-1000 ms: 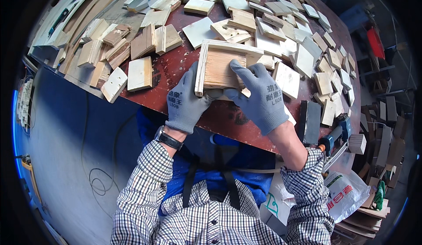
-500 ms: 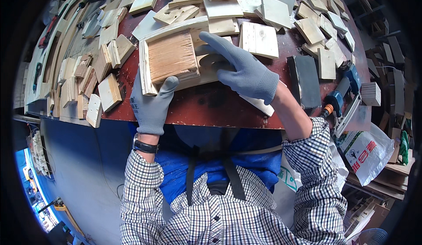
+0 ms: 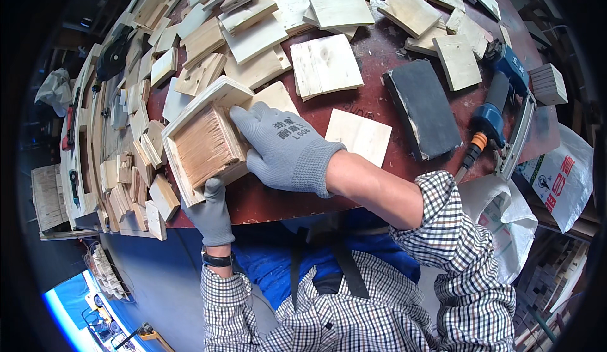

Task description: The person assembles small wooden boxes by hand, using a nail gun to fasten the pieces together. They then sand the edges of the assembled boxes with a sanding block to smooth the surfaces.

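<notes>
Both my hands wear grey knitted work gloves. A wooden piece (image 3: 205, 146) with a rough brown face and a pale raised rim along its far and left sides is tilted above the near edge of the table. My left hand (image 3: 212, 216) grips its near corner from below, thumb on top. On the right side, my right hand (image 3: 288, 150) is closed on the piece, fingers toward its far rim. The glove hides part of that side. A pale square board (image 3: 358, 137) lies just right of my right hand.
The red-brown table (image 3: 272, 206) bears many loose wood offcuts. A knotty pale board (image 3: 327, 64) lies beyond my hands. To the right are a dark rectangular block (image 3: 423, 109), a blue power tool (image 3: 493, 115) with an orange collar, and a white printed bag (image 3: 563, 175) past the edge.
My right hand has closed on the right side of the wooden piece. The piece is turned and tilted more. The pale square board is now uncovered, and the whole view has shifted.
</notes>
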### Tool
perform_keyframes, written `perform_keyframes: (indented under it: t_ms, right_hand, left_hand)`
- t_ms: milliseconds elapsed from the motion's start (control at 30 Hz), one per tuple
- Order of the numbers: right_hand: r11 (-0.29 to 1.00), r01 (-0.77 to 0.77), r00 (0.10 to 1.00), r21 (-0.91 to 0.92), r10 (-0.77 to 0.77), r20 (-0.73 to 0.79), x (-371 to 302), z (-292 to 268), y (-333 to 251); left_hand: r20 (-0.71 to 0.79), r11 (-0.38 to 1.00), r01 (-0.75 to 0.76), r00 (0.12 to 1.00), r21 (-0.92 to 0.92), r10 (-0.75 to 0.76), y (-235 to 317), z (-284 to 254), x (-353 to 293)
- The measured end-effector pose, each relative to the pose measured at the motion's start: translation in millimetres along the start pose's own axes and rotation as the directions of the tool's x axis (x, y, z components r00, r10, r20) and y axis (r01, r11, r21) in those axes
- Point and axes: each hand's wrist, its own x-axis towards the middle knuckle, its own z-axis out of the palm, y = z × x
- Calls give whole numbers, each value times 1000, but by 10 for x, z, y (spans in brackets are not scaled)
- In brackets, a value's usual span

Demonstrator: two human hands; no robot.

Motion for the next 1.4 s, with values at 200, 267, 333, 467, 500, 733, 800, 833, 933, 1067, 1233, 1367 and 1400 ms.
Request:
perform_keyframes:
  t_ms: [200,267,333,467,500,733,800,833,933,1067,1233,1367,1400]
  right_hand:
    - [960,11,994,-279,19,103,51,20,-203]
    - [966,31,991,-258,4,132,44,7,-152]
    - [948,34,991,-316,10,137,73,-5,-185]
    - [972,48,998,-228,-38,49,27,34,-121]
    - [985,31,999,-169,-22,50,41,32,-115]
    - [953,122,987,-277,-87,138,67,-162,-149]
    - [952,140,984,-273,-104,143,68,-141,-145]
    - [954,156,983,-257,-125,134,72,-125,-140]
    - [974,109,983,-200,-75,168,88,-150,-186]
    - [999,-43,971,19,38,236,85,-244,-134]
    - [899,-291,939,328,204,275,121,-365,-128]
    - [716,-407,912,567,351,213,210,-314,-313]
    - [718,-402,911,569,374,173,220,-268,-368]
  left_hand:
    - [4,989,124,992,-85,-124,11,-50,-49]
    - [-36,992,107,993,-74,-110,23,-32,-73]
    - [-28,995,96,995,-42,-97,25,-43,-57]
    - [-12,996,80,997,29,-80,71,-58,-44]
    - [-14,995,76,997,58,-76,92,-66,-37]
    - [87,994,37,995,104,-46,369,-25,121]
    - [111,996,33,993,88,-43,388,-33,127]
    - [110,996,55,992,76,-63,401,-41,134]
    - [99,998,25,995,65,-31,411,-35,164]
    - [51,993,8,999,114,-14,436,13,173]
    - [56,989,-30,998,147,22,404,21,166]
    - [27,981,-94,996,168,91,374,28,174]
    - [57,983,-64,997,175,55,394,13,177]
